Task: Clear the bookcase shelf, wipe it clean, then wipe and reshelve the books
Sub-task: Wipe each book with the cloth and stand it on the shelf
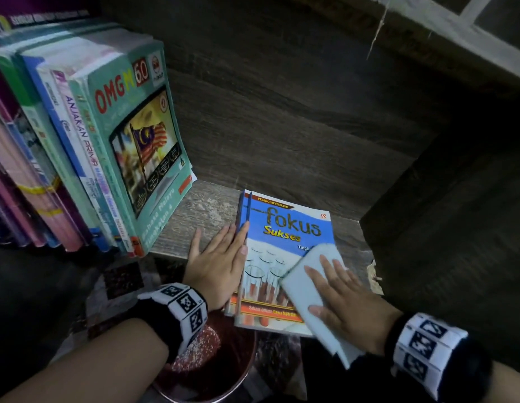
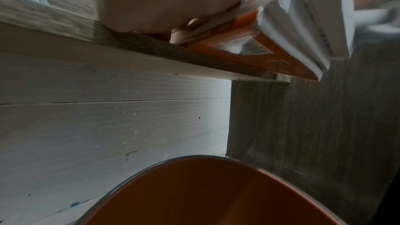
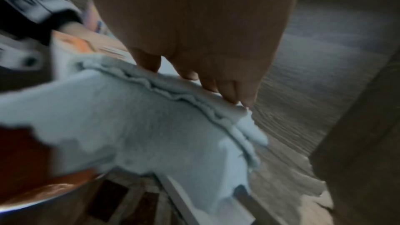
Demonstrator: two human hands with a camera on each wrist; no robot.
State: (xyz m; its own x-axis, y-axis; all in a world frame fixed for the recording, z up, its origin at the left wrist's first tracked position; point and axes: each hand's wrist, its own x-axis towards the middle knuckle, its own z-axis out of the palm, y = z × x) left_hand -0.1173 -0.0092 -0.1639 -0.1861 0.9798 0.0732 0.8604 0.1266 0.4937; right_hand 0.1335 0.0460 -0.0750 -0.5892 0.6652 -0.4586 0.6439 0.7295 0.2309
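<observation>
A blue book titled "Fokus Sukses" (image 1: 284, 228) lies flat on the wooden shelf (image 1: 206, 205), its near end hanging over the front edge. My left hand (image 1: 221, 260) lies flat with straight fingers along the book's spine. My right hand (image 1: 346, 295) presses a pale folded cloth (image 1: 305, 286) onto the cover's lower right with straight fingers. In the left wrist view the book's orange back cover (image 2: 270, 52) juts past the shelf edge (image 2: 151, 45) beside my palm (image 2: 162, 2). The right wrist view shows my fingers (image 3: 227, 88) on the cloth (image 3: 140, 126).
A row of books (image 1: 49, 170) stands leaning at the shelf's left, a teal "OMG 6.0" book (image 1: 136, 135) outermost. The bookcase's dark side wall (image 1: 441, 228) closes in on the right. A round reddish-brown bowl (image 1: 218, 370) sits below the shelf front. The shelf's front edge is chipped (image 1: 375, 274) at the right.
</observation>
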